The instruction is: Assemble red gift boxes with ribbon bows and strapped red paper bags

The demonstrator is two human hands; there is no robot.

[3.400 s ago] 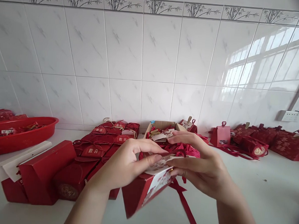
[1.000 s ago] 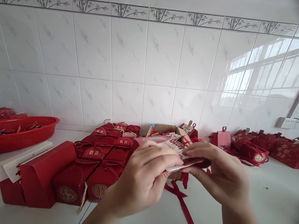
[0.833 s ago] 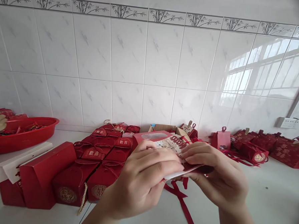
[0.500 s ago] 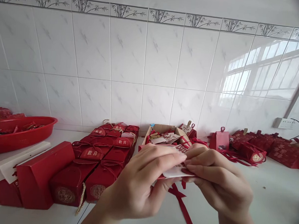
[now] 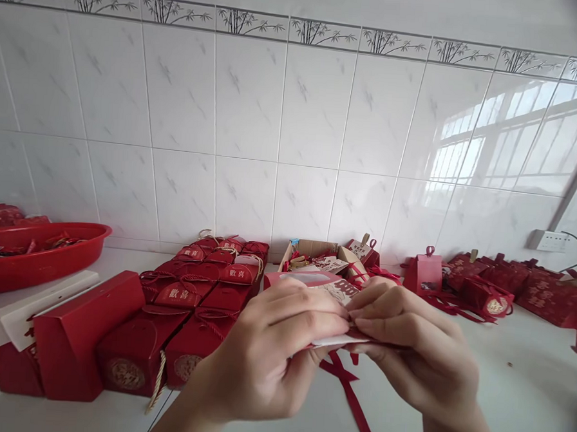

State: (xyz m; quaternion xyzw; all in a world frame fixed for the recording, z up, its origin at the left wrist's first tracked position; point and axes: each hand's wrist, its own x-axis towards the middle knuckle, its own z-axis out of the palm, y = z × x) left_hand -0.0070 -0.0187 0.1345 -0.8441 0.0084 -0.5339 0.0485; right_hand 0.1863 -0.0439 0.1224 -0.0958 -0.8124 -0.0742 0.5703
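Between my hands is a red and white printed card gift box (image 5: pixel 333 288), held above the table and seen nearly edge-on; my fingers cover much of it. My left hand (image 5: pixel 276 344) grips its left side, fingers on top and thumb beneath. On the other side my right hand (image 5: pixel 417 345) pinches the card, its fingertips meeting those of the left. A red ribbon (image 5: pixel 356 400) lies on the table below and partly behind the hands.
Rows of red gift boxes (image 5: pixel 182 294) and a red basin (image 5: pixel 49 261) stand to the left. An open cardboard box (image 5: pixel 316 248) with red and white packets sits behind my hands. More red boxes (image 5: pixel 550 294) line the wall at right, under a power socket (image 5: pixel 551 241).
The fingertips of both hands have drawn closer together on the card. More of the box's printed face and a pale panel now show above my left hand.
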